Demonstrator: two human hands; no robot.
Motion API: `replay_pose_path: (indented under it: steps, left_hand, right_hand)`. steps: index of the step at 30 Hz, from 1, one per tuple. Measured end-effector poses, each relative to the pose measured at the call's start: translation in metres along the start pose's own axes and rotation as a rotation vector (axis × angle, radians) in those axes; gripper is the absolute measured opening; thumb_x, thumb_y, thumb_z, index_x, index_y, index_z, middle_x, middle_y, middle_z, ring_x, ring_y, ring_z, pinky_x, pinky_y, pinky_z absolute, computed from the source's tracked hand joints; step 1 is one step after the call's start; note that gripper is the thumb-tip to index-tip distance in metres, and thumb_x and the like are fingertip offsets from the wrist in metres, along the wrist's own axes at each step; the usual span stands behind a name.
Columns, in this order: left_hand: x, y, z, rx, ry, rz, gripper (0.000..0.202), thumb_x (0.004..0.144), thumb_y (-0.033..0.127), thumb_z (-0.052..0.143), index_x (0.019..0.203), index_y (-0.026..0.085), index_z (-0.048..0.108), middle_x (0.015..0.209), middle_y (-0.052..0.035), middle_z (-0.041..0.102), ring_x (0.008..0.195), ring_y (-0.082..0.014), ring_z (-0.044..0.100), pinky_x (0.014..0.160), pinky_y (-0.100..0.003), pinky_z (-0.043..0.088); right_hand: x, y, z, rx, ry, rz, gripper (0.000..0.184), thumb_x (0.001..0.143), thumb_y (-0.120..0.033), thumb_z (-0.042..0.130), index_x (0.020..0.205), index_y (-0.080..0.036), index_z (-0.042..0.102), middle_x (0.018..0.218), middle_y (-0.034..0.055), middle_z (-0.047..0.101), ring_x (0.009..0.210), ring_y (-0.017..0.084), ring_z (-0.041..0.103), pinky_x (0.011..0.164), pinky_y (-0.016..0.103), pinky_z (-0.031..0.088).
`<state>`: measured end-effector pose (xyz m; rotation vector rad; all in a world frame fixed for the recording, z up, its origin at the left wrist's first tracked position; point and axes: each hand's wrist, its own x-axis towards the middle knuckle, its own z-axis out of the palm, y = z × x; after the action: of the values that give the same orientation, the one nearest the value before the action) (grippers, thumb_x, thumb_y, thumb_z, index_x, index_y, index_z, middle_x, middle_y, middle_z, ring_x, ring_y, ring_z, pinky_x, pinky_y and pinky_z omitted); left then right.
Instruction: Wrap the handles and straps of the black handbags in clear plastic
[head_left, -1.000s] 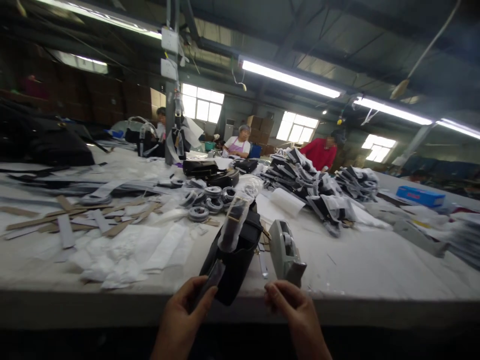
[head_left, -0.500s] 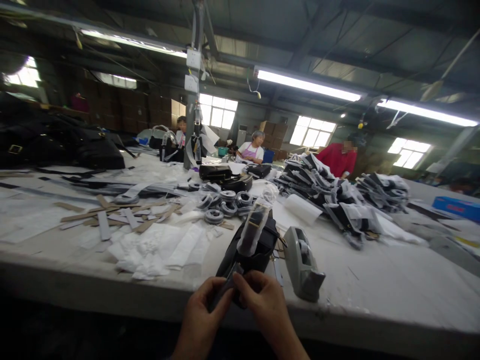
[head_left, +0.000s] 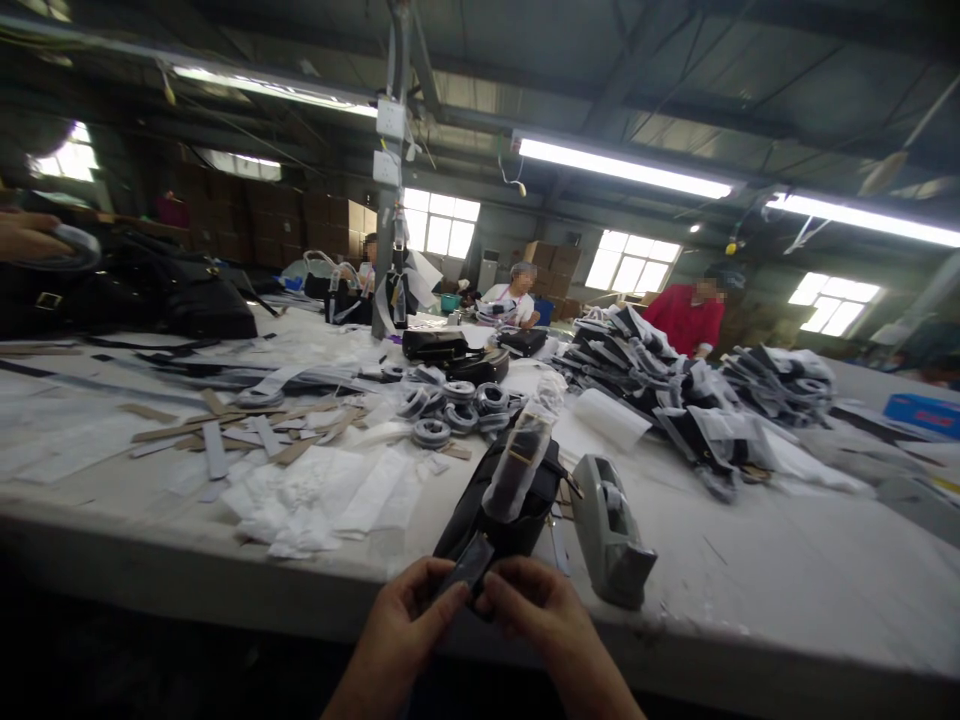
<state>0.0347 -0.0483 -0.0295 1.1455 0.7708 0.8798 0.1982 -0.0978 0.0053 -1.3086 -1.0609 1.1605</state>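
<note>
A small black bag [head_left: 501, 500] lies on the near edge of the white worktable [head_left: 750, 580], with a clear plastic wrap [head_left: 519, 462] over part of its top. My left hand [head_left: 409, 610] and my right hand [head_left: 532, 605] meet just in front of it. Both pinch a narrow dark strap end [head_left: 466, 568] that sticks out of the bag. The fingers of each hand are closed on that strap. A grey tape dispenser [head_left: 611, 530] stands right of the bag, close to my right hand.
White paper sheets [head_left: 315, 500], cardboard strips [head_left: 225, 435] and tape rolls [head_left: 450, 405] lie to the left and behind. A heap of wrapped dark pieces [head_left: 652, 385] fills the right. Black bags [head_left: 150, 295] sit far left, another person's hand [head_left: 30, 235] above them. Co-workers sit beyond the table.
My right hand came in from beside the tape dispenser to join my left on the strap end. The view shifted left, and another person's hand appeared at the far left.
</note>
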Motion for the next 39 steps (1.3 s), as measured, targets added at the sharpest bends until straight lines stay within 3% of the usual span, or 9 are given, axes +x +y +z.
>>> replay_pose_path:
  steps: [8,12,17,23,30,34,36,39]
  left_hand:
    - [-0.004,0.012,0.002,-0.057,-0.057,-0.141,0.049,0.072,0.064,0.068,0.075,0.015,0.063,0.053,0.0061,0.049,0.037,-0.0017,0.026,0.034,-0.015,0.015]
    - [-0.002,0.009,0.003,-0.076,-0.127,-0.183,0.048,0.074,0.064,0.067,0.073,0.016,0.059,0.052,0.0073,0.049,0.033,-0.0002,0.024,0.033,-0.015,0.012]
    - [-0.004,0.001,0.009,-0.132,-0.118,-0.224,0.053,0.069,0.068,0.069,0.072,0.016,0.058,0.051,0.0069,0.052,0.031,0.0000,0.025,0.031,-0.015,0.014]
    - [-0.009,0.008,0.012,-0.132,-0.054,-0.199,0.050,0.073,0.063,0.069,0.075,0.014,0.062,0.054,0.0048,0.055,0.032,0.0005,0.027,0.032,-0.014,0.014]
    - [-0.011,0.012,0.014,-0.127,-0.127,-0.202,0.051,0.071,0.065,0.069,0.068,0.016,0.057,0.050,0.0058,0.053,0.030,-0.0004,0.026,0.030,-0.016,0.014]
    - [-0.010,0.006,0.014,-0.160,-0.132,-0.217,0.053,0.069,0.067,0.068,0.065,0.016,0.055,0.049,0.0067,0.050,0.030,-0.0006,0.025,0.030,-0.016,0.013]
    - [-0.009,0.003,0.013,-0.175,-0.148,-0.213,0.054,0.069,0.069,0.067,0.065,0.016,0.056,0.048,0.0062,0.050,0.030,-0.0007,0.024,0.030,-0.017,0.013]
    - [-0.007,0.001,0.011,-0.184,-0.169,-0.210,0.056,0.070,0.070,0.066,0.064,0.015,0.056,0.051,0.0027,0.055,0.030,-0.0008,0.026,0.031,-0.017,0.014]
  right_hand:
    - [-0.007,-0.001,0.000,-0.179,0.025,-0.105,0.030,0.084,-0.046,0.066,0.082,-0.017,0.075,0.080,0.0059,0.075,0.074,0.020,0.064,0.064,0.026,0.045]
    - [-0.010,0.006,0.015,-0.202,0.150,-0.134,0.028,0.084,-0.045,0.064,0.083,-0.018,0.073,0.079,0.0054,0.073,0.079,0.023,0.065,0.071,0.029,0.047]
    - [-0.004,0.027,0.036,-0.115,0.325,-0.138,0.028,0.082,-0.045,0.064,0.084,-0.018,0.070,0.081,0.0044,0.072,0.082,0.024,0.064,0.074,0.028,0.048]
    - [0.005,0.036,0.044,0.061,0.293,-0.099,0.030,0.077,-0.047,0.069,0.079,-0.017,0.066,0.076,0.0040,0.070,0.076,0.021,0.061,0.069,0.028,0.048]
    - [0.003,0.020,0.040,-0.062,0.289,-0.128,0.029,0.075,-0.046,0.070,0.077,-0.017,0.065,0.073,0.0027,0.070,0.073,0.021,0.061,0.065,0.027,0.047]
    - [0.003,0.017,0.036,-0.059,0.285,-0.091,0.038,0.069,-0.053,0.076,0.072,-0.016,0.068,0.066,0.0024,0.068,0.064,0.018,0.058,0.057,0.025,0.043]
    - [0.002,0.021,0.034,0.067,0.201,-0.020,0.045,0.066,-0.058,0.077,0.075,-0.014,0.071,0.054,-0.0012,0.059,0.050,0.012,0.048,0.048,0.022,0.035]
    - [0.001,0.025,0.034,0.396,0.003,0.114,0.059,0.073,-0.069,0.065,0.095,-0.015,0.074,0.043,-0.0065,0.045,0.040,0.007,0.034,0.042,0.019,0.025]
